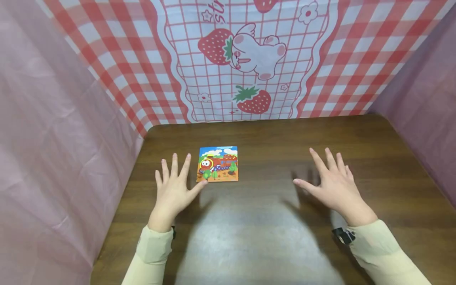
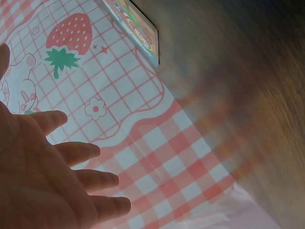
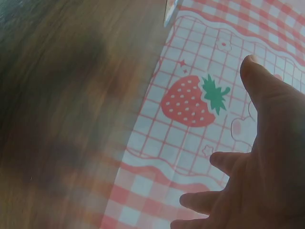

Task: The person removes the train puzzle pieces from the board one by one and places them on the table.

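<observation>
A square picture board (image 1: 218, 164) with a cartoon red train, green bushes and blue sky lies flat on the wooden table, left of the middle. My left hand (image 1: 173, 194) hovers just left of it with fingers spread, its thumb tip at the board's lower left corner in the head view. Far to the right, my right hand (image 1: 334, 186) is held over the table, fingers spread and holding nothing. The left wrist view shows the board's edge (image 2: 138, 31) at the top, beyond the spread left fingers. In the right wrist view the right hand (image 3: 257, 162) is likewise empty.
The brown table (image 1: 249, 221) has rounded far corners. Behind it hangs a red-and-white checked cloth (image 1: 238, 99) with strawberries and a cartoon rabbit. Pink curtains (image 1: 64, 138) close off the left and right sides. Dark bands (image 1: 343, 236) show at the wrists.
</observation>
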Motion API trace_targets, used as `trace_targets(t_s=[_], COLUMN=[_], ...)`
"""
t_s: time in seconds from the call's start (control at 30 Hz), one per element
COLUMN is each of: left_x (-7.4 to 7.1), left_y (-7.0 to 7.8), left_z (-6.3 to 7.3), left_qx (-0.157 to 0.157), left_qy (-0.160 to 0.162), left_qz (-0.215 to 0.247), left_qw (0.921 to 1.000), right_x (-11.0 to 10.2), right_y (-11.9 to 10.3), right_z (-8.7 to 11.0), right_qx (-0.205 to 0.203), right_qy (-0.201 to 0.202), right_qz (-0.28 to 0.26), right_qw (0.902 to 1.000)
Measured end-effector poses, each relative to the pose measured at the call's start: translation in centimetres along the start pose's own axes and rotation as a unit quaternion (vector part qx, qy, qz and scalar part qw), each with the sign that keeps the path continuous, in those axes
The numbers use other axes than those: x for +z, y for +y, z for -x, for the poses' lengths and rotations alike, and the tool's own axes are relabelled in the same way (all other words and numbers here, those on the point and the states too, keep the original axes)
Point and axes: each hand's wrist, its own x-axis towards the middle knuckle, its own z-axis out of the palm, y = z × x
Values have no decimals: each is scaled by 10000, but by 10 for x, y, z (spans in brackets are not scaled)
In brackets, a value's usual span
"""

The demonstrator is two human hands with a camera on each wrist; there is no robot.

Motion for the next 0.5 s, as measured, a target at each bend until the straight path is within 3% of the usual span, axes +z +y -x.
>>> trace_targets(t_s=[0.5], left_x=[7], left_y=[4], left_z=[-13], left_qx=[172], left_qy=[-342], left_qz=[350], left_qw=[9987], right_x=[16], right_y=[-18], right_z=[-14], right_qx=[-187], right_qy=[-297], right_qz=[-185], right_qw=[9992])
